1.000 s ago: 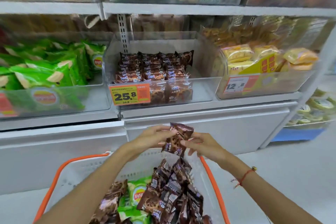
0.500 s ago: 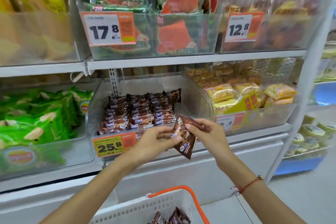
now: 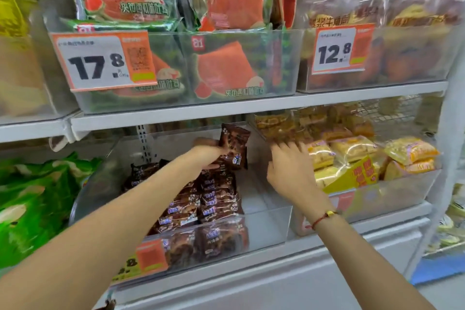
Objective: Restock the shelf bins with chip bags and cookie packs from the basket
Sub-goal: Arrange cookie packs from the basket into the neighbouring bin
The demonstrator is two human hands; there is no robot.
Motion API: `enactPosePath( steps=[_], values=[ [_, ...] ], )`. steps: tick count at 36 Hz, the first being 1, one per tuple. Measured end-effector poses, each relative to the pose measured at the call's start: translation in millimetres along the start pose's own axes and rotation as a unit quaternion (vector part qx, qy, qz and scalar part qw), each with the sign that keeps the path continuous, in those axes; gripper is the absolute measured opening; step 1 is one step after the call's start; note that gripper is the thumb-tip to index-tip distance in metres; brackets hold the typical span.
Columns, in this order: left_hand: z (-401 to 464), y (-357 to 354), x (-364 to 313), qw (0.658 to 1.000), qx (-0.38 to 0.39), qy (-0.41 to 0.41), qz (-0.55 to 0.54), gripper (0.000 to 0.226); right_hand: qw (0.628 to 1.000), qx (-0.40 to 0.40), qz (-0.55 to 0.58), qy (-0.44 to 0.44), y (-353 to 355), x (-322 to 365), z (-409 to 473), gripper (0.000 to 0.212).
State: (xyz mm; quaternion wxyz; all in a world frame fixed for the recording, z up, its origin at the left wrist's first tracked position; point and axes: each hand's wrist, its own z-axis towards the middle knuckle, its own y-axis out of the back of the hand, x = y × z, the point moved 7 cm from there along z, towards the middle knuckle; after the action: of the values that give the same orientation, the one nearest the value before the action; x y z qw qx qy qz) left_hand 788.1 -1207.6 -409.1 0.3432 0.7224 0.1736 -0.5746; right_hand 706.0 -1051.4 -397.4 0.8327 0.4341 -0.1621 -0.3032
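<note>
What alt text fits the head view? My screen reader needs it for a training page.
A person's left hand holds a brown cookie pack upright at the back of a clear shelf bin half full of matching packs, while the open right hand hovers over the bin's bare right side. Neighbouring bins hold green chip bags and yellow packs.

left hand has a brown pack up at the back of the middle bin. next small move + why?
Probably lower the brown cookie pack onto the back of the brown rows and let go. The left hand holds it upright above the rear of the clear bin, where the rows end. The right hand is open beside it, holding nothing, so it could steady the row.
</note>
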Motion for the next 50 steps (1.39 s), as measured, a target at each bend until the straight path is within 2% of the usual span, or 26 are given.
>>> enactPosePath(
  steps=[2,4,7,10,12,17,20,22,30,37,46,50],
  values=[
    [23.2,-4.0,2.2,0.999,-0.02,-0.017,0.023,0.027,1.0,-0.021,0.006,-0.009,-2.2,-1.9,1.9,0.019],
    [39.9,-5.9,2.6,0.993,-0.048,-0.062,0.091,0.023,0.999,-0.036,0.008,-0.011,-4.4,-3.1,3.5,0.018],
    [52.1,-14.8,4.5,0.976,-0.041,-0.124,0.172,0.011,0.999,-0.041,0.006,-0.007,-4.4,-4.0,4.8,0.017],
    [61.7,-16.7,13.4,0.957,-0.035,-0.155,0.244,0.015,1.0,-0.03,0.003,-0.002,-5.3,-3.8,4.2,0.023],
    [67.8,-15.5,18.1,0.941,-0.017,-0.165,0.296,0.027,0.999,-0.034,0.003,-0.002,-5.7,-4.4,3.4,0.028],
    [69.5,-24.6,12.4,0.881,0.014,-0.214,0.421,0.036,1.0,-0.026,0.012,-0.007,-6.6,-5.3,2.2,0.037],
    [74.2,-35.7,11.3,0.847,-0.002,-0.232,0.478,0.037,1.0,-0.024,0.015,-0.012,-6.8,-4.8,1.6,0.038],
    [81.3,-38.3,11.7,0.838,-0.029,-0.237,0.49,0.036,1.0,-0.024,0.013,-0.012,-7.0,-4.6,1.8,0.038],
    [89.2,-34.0,6.4,0.825,-0.101,-0.269,0.487,0.025,1.0,-0.021,0.004,-0.008,-7.6,-5.4,2.6,0.038],
    [92.3,-35.7,-0.2,0.824,-0.096,-0.282,0.482,0.025,1.0,-0.023,0.006,-0.009,-7.5,-4.0,2.1,0.041],
    [101.0,-45.1,8.7,0.84,-0.035,-0.207,0.501,0.028,1.0,-0.022,0.006,-0.003,-9.7,-5.0,2.5,0.039],
    [96.5,-50.2,14.2,0.834,0.021,-0.164,0.526,0.04,1.0,0.0,-0.005,0.001,-10.3,-4.6,2.9,0.041]
  ],
)
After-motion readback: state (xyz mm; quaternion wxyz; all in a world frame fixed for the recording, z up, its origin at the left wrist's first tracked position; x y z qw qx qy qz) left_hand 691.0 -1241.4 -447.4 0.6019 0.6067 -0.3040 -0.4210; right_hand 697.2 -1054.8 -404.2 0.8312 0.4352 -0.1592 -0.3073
